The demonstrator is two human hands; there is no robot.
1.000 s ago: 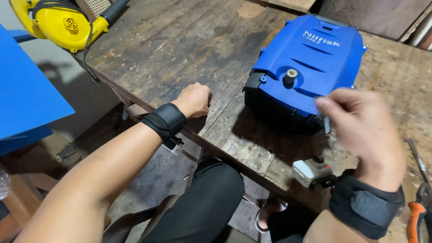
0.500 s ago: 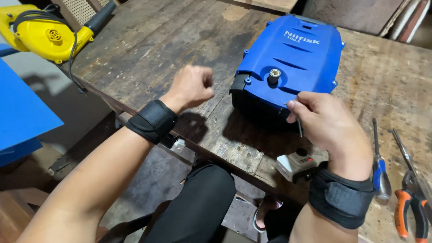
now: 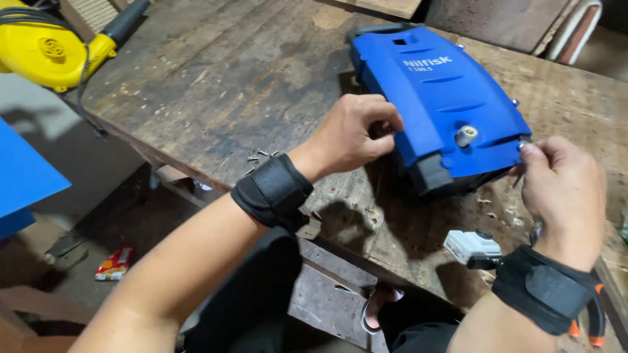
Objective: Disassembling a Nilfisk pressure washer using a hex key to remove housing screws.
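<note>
One broad wooden worktop (image 3: 216, 85), scarred and stained, carries everything here, and the largest thing on it is a blue plastic machine housing (image 3: 438, 98) lying flat at the far right of the centre, its dark lower edge facing the person and a short pale nozzle stub (image 3: 466, 135) standing up near that edge. Both hands meet this housing from either side. The left hand (image 3: 350, 134), with a black wrist strap (image 3: 273, 191) behind it, is curled with fingers bent together against the housing's left side, touching it. The right hand (image 3: 566, 189), also strapped in black at the wrist, has its fingertips pinched at the housing's lower right corner; a thin dark tool shaft seems to sit in that pinch, though it is too small to be sure. At the far left corner of the worktop lies a yellow blower (image 3: 49, 52) with a black handle. Near the right wrist, close to the worktop's front edge, rests a small white boxy part (image 3: 472, 247). A few loose screws (image 3: 261, 157) lie scattered just beside the left wrist.
</note>
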